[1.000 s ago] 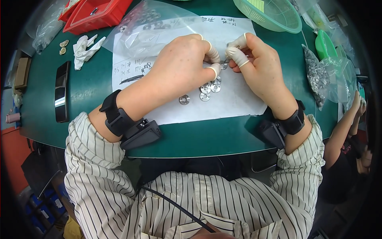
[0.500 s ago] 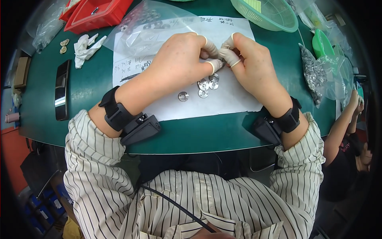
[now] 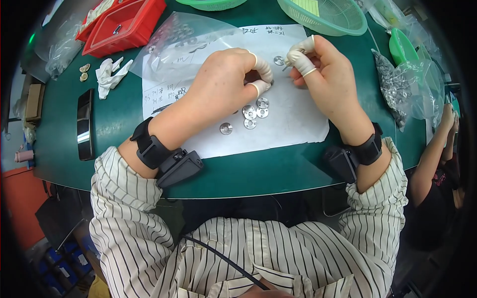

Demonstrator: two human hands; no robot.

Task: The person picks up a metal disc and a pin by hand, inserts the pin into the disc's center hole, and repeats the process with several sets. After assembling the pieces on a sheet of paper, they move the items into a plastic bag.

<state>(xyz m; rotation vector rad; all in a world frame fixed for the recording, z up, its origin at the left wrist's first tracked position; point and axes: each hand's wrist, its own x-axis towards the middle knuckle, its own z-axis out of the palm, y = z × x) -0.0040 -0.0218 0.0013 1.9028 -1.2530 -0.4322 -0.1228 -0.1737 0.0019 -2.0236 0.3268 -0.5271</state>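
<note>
My left hand (image 3: pixel 228 77), with white finger cots on thumb and fingers, is closed in a pinch above the paper sheet (image 3: pixel 288 129). What lies between its fingertips is too hidden to name. Opposite it, my right hand (image 3: pixel 330 82), also in finger cots, pinches a small thin metal piece (image 3: pixel 285 68) seen edge-on. Just left of those fingertips, a round metal disc (image 3: pixel 278 60) with a centre hole rests on the paper. Nearer to me lie several similar discs (image 3: pixel 250 112) in a loose cluster, and a single disc (image 3: pixel 226 128) sits apart to their left.
A clear plastic bag (image 3: pixel 174 37) of metal parts lies at the far left of the paper. Around it are a red tray (image 3: pixel 119 30), a white cloth (image 3: pixel 112 77), a phone (image 3: pixel 85 124) and a green basket (image 3: pixel 325 17). Another bag of parts (image 3: pixel 390 89) is at right.
My hands, together before, are now apart. The right has moved slightly right and the left slightly back toward the left. A disc is now visible on the paper between them.
</note>
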